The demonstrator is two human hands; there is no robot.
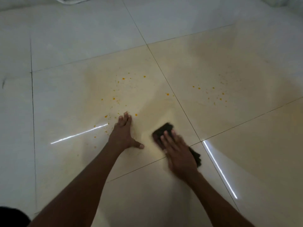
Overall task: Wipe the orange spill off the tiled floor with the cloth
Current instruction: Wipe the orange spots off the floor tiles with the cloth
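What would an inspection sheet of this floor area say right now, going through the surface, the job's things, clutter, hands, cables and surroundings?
Surface: glossy tiled floor, with bright light streaks reflected on it.
Job's things: dark cloth flat on the floor under the right hand; orange droplets scattered beyond the left hand, and a second patch far right, both unwiped.
Clutter: nothing seen.
Hands: left hand spread flat on the tile, bracing, empty; right hand pressed flat on the cloth, motion-blurred.
Cables: nothing seen.
Surroundings: pale fabric-like edges at the top; a dark shape at bottom left, unidentifiable.
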